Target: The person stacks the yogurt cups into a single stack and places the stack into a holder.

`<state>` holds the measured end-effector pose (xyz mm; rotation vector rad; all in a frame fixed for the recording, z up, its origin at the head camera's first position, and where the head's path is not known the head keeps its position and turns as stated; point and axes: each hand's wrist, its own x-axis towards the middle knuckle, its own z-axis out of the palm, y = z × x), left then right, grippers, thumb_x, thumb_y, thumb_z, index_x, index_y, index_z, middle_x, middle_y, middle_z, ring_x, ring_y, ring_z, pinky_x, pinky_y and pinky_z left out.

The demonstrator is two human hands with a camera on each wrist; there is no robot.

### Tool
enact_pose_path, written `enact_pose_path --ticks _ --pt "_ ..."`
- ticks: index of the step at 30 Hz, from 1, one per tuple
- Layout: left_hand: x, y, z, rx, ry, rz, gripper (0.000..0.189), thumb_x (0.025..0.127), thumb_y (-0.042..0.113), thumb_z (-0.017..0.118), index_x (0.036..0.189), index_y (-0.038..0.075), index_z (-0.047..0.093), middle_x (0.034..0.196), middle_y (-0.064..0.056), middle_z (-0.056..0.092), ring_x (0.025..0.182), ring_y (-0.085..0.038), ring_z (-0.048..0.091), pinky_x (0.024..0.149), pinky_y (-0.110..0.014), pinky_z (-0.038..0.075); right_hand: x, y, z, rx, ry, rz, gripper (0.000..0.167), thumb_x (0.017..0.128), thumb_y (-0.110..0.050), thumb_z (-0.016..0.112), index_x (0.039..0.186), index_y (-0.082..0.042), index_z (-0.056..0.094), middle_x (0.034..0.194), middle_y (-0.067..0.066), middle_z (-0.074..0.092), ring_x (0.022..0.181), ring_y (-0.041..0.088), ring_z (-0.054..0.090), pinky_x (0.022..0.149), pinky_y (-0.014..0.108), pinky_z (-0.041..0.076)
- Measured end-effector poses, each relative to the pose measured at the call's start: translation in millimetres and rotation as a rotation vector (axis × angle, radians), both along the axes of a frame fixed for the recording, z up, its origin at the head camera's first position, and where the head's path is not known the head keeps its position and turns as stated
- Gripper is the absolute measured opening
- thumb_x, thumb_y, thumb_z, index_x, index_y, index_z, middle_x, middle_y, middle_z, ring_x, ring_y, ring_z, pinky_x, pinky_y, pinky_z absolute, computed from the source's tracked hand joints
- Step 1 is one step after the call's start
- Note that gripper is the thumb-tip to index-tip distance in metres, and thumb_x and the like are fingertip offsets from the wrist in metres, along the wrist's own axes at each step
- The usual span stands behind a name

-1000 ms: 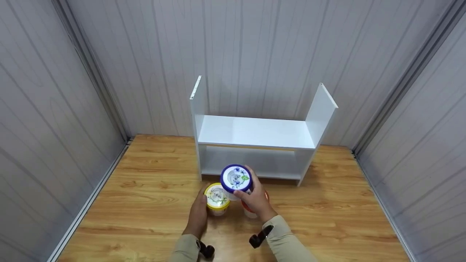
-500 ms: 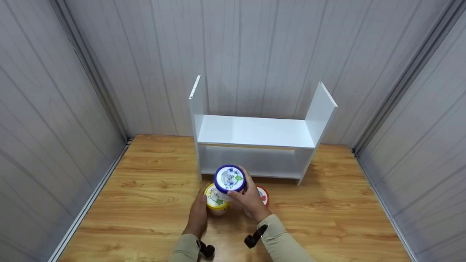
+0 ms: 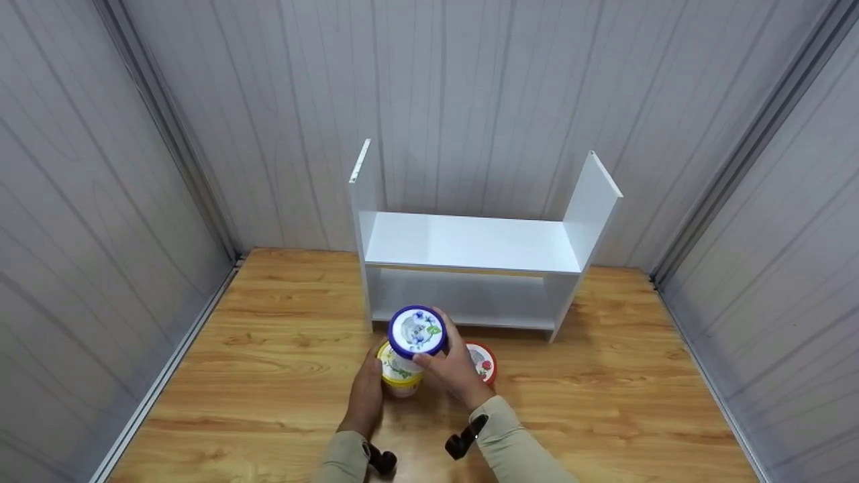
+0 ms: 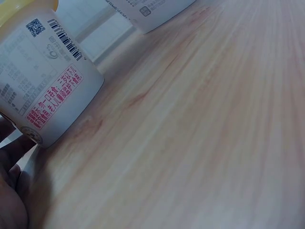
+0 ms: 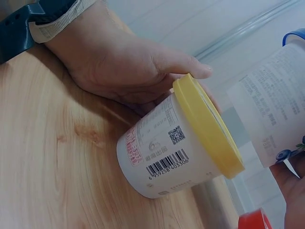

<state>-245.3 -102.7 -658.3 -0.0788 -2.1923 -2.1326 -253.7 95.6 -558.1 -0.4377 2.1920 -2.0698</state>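
Observation:
My right hand grips a white paper tub with a blue lid, fingers behind it and thumb in front. Its side shows in the right wrist view, raised beside the lid of a second tub, yellow-lidded, upright on the wood surface. The left hand holds that yellow-lidded tub from the left, thumb along the lid's edge and fingers reaching round the far side. Just right of the right hand is a red-lidded tub, partly hidden by it.
A white two-level shelf unit with tall side panels stands behind the tubs. Its lower board lies just beyond them. Grey panel walls close off the back and both sides of the wooden surface.
The right hand has carried the blue-lidded tub left, so it now overlaps the yellow-lidded one. More of the red lid shows. The left hand has stayed in place.

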Motion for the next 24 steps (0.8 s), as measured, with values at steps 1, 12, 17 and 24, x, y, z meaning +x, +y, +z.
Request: enact_pose_path --ticks 1,12,17,24 --pt "-0.1 0.0 0.1 -0.001 0.0 -0.005 0.055 0.109 0.053 0.026 0.157 0.028 0.037 0.153 0.001 0.047 0.143 -0.025 0.039 0.121 -0.055 0.021 -0.1 -0.7 -0.4 0.005 -0.003 -0.003 0.099 0.084 -0.026 0.084 0.161 -0.017 0.023 0.16 0.015 0.032 0.148 0.034 0.031 0.121 0.049 0.027" --pt "2.1 1.4 1.3 0.07 0.007 -0.019 0.051 0.109 0.051 0.029 0.156 0.033 0.037 0.152 0.001 0.048 0.142 -0.025 0.04 0.12 -0.054 0.023 -0.4 -8.1 -4.5 0.009 -0.014 0.008 0.101 0.083 -0.031 0.085 0.162 -0.019 0.023 0.161 0.015 0.031 0.148 0.036 0.03 0.12 0.052 0.027" --pt "3.3 1.0 2.5 0.094 -0.022 -0.031 0.049 0.111 0.045 0.028 0.158 0.033 0.033 0.156 0.0 0.043 0.145 -0.026 0.035 0.122 -0.055 0.019 -1.0 -11.2 -6.3 0.01 0.024 0.025 0.1 0.084 -0.029 0.084 0.161 -0.015 0.023 0.162 0.016 0.03 0.148 0.035 0.029 0.121 0.052 0.026" --pt "17.5 -0.4 31.1 0.004 0.016 -0.017 0.048 0.113 0.031 0.028 0.159 0.017 0.035 0.159 -0.01 0.039 0.148 -0.031 0.03 0.122 -0.057 0.019 0.0 -15.1 -7.7 0.018 -0.014 0.022 0.102 0.082 -0.034 0.085 0.162 -0.022 0.023 0.164 0.012 0.028 0.149 0.033 0.028 0.119 0.051 0.029"
